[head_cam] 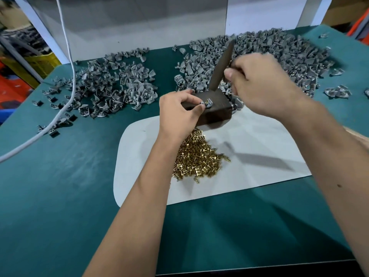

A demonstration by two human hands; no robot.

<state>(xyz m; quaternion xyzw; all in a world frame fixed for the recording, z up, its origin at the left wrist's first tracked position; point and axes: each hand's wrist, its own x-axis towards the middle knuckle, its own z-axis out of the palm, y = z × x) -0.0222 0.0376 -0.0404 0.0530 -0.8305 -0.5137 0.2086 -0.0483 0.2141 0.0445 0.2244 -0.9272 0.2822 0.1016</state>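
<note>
The left hand [180,110] pinches a small grey part [207,103] between thumb and curled fingers and holds it on top of the dark block [217,112]. A brass pin [208,100] sits in this part. The block stands at the far edge of the white sheet [259,140], just behind the heap of brass pins [197,158]. The right hand [257,84] is closed firmly round a flat metal bar [222,66], which points up and away above the block. The bar is blurred, so I judge that it is swinging for a blow on the pin.

I see 3 risks here. First, the left fingertips lie almost touching the pin, so a blow a little off its aim may hit them. Second, if the part sits tilted on the block, the pin may go in crooked or jump out. Third, a hard blow may shift the block and scatter the heap just beside it.
</note>
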